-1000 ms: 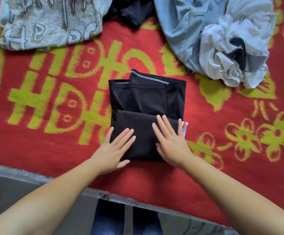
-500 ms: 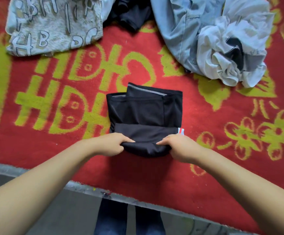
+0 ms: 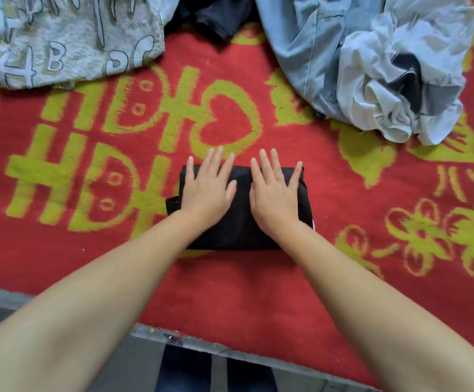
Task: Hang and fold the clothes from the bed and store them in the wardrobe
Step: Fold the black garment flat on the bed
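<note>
A black garment (image 3: 238, 230) lies folded into a compact rectangle on the red and yellow bed cover (image 3: 230, 292). My left hand (image 3: 209, 189) lies flat on its left half, fingers straight and spread, fingertips reaching past the far edge. My right hand (image 3: 275, 192) presses flat on its right half in the same way. Both palms hide most of the garment's top. A small white tag (image 3: 314, 225) peeks out at its right edge.
At the far left lies a grey lettered garment (image 3: 71, 38). A dark garment (image 3: 216, 15) sits at the far middle. Light blue denim (image 3: 309, 52) and a crumpled white garment (image 3: 394, 89) are piled at the far right. The bed's near edge (image 3: 230, 349) runs below my arms.
Both hands pinched the near edge of the black garment, folded it away from me over the far part, then flattened out on top. The bundle is now half as deep.
</note>
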Demonstrator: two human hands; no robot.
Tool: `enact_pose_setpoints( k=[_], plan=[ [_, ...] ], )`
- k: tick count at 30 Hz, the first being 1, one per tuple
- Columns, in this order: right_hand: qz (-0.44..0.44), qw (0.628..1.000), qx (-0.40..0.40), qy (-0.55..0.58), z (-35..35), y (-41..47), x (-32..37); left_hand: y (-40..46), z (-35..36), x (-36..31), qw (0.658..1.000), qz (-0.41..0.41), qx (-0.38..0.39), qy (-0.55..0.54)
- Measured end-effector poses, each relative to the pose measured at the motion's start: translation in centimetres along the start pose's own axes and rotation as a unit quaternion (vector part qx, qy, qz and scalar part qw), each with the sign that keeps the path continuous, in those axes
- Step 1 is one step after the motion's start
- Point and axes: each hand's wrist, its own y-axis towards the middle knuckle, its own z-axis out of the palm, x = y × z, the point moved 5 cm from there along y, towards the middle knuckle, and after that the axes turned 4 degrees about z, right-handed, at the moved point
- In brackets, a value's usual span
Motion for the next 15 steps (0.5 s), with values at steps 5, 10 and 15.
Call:
enact_pose_setpoints(
  k=[5,10,15],
  plan=[
    [-0.014,1.000,0.006,-0.023,3.1,-0.4,-1.3,-1.5,4.6,-0.8,0.999,-0.010,-0.034,0.007],
    [0.068,0.994,0.072,0.050,5.1,-0.2,-7.7,-2.0,6.8,2.2,0.994,-0.102,-0.010,-0.031],
    [0.100,0.988,0.112,0.023,3.0,0.3,-9.0,-4.1,5.5,6.4,0.973,-0.224,0.036,-0.041]
  ],
)
